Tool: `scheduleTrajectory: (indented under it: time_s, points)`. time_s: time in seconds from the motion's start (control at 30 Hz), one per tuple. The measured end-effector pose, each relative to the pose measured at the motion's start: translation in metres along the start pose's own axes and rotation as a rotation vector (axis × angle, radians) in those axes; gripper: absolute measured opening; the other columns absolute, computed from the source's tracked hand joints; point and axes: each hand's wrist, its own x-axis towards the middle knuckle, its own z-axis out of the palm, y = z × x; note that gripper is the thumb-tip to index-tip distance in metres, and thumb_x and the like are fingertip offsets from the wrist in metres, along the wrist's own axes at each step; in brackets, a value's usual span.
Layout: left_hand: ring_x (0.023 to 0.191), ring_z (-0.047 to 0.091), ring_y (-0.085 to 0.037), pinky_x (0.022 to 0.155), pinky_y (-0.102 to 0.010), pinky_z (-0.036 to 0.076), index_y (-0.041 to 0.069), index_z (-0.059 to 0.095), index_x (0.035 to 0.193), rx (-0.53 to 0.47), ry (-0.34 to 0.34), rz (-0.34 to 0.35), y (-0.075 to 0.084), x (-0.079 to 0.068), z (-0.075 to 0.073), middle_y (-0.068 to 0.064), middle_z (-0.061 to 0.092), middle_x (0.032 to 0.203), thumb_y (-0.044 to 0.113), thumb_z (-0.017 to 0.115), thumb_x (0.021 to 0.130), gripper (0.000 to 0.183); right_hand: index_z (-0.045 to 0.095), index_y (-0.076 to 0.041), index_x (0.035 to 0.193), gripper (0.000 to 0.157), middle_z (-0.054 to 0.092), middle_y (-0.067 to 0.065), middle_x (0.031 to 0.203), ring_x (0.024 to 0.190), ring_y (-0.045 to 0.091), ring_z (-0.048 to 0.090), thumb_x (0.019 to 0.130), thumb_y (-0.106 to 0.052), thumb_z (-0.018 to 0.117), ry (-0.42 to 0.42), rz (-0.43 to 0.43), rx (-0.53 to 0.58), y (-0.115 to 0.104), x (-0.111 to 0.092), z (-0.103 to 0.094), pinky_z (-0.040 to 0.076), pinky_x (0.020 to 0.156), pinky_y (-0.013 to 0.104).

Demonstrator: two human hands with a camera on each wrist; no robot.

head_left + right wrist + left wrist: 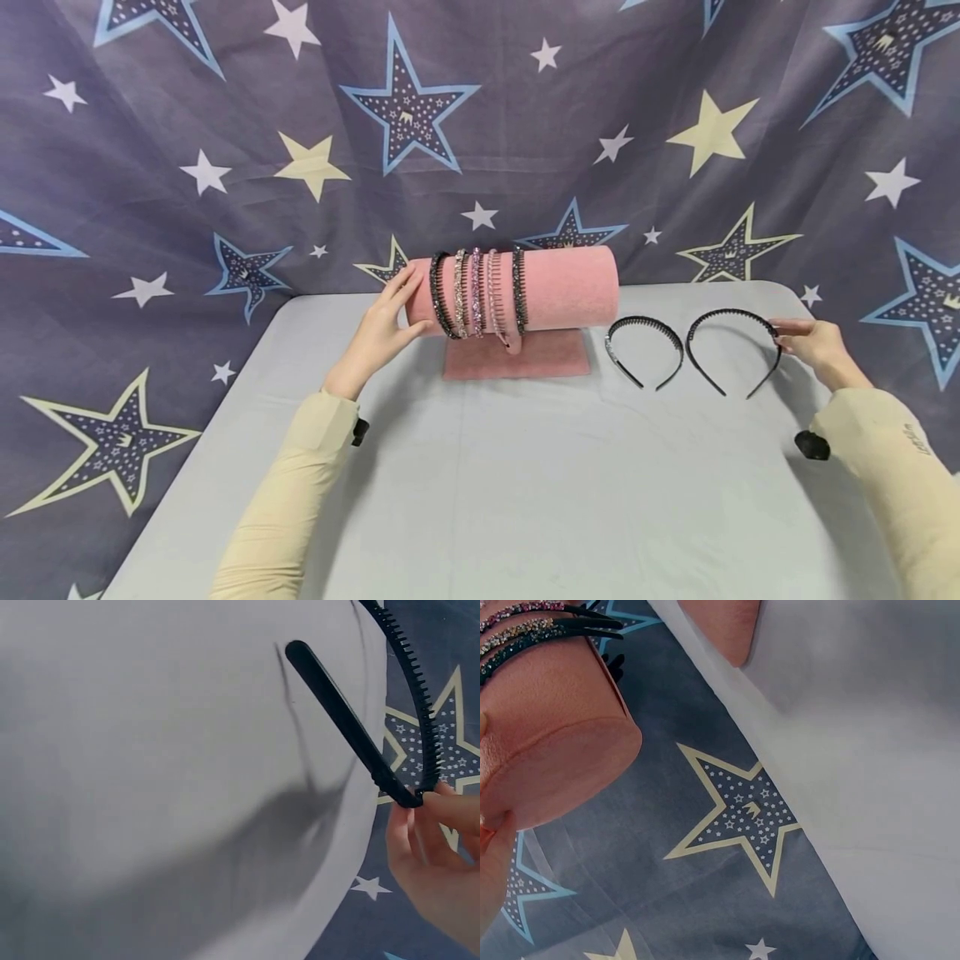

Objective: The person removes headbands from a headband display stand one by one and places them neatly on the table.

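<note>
A pink padded headband display stand stands on the table, its roll lying sideways. Several toothed headbands, some black and some glittery, are fitted round its left and middle part. My left hand grips the roll's left end, fingers over the top and thumb lower on the front. On the right, my right hand pinches a black toothed headband by its side, between thumb and fingers. Its shadow falls on the cloth in the right wrist view. Another black headband, with a sparkly side, is just left of it.
A pale cloth covers the table. Behind it hangs a dark curtain printed with stars. The stand's flat pink base sits under the roll.
</note>
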Motion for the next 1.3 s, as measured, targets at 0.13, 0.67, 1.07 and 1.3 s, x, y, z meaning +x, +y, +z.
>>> scheduleTrajectory:
  time_s: [0.13, 0.67, 1.07, 1.3]
  points:
    - [0.125, 0.031, -0.032, 0.101, -0.043, 0.03, 0.001, 0.038, 0.133, 0.001, -0.002, -0.004, 0.0, 0.0, 0.0, -0.017, 0.03, 0.14, 0.007, 0.072, 0.072, 0.07, 0.065, -0.026, 0.106, 0.037, 0.055, -0.032, 0.067, 0.062, -0.012, 0.05, 0.08, -0.003, 0.053, 0.036, -0.006, -0.051, -0.014, -0.013, 0.008, 0.044, 0.049, 0.012]
    - [0.127, 0.03, -0.03, 0.102, -0.041, 0.029, 0.002, 0.037, 0.134, 0.001, -0.001, -0.001, -0.001, 0.0, 0.0, -0.016, 0.029, 0.14, 0.008, 0.072, 0.072, 0.071, 0.047, 0.014, 0.118, 0.037, 0.047, -0.035, 0.068, 0.062, -0.014, 0.048, 0.084, 0.001, 0.046, 0.052, 0.015, -0.086, -0.026, -0.034, 0.024, 0.045, 0.053, 0.01]
    - [0.127, 0.029, -0.029, 0.103, -0.04, 0.028, 0.002, 0.037, 0.134, 0.002, -0.001, 0.003, -0.001, -0.001, 0.0, -0.015, 0.029, 0.14, 0.008, 0.072, 0.073, 0.07, 0.043, 0.019, 0.119, 0.039, 0.044, -0.036, 0.067, 0.063, -0.019, 0.044, 0.085, -0.001, 0.044, 0.104, 0.019, -0.09, -0.02, -0.033, 0.029, 0.043, 0.056, 0.005]
    - [0.127, 0.03, -0.03, 0.103, -0.041, 0.028, 0.002, 0.038, 0.133, 0.007, 0.001, 0.0, -0.001, -0.001, 0.0, -0.015, 0.03, 0.14, 0.009, 0.072, 0.072, 0.07, 0.041, 0.02, 0.12, 0.041, 0.046, -0.037, 0.065, 0.061, -0.019, 0.046, 0.085, -0.001, 0.046, 0.11, 0.023, -0.032, -0.02, -0.034, 0.03, 0.043, 0.056, 0.004]
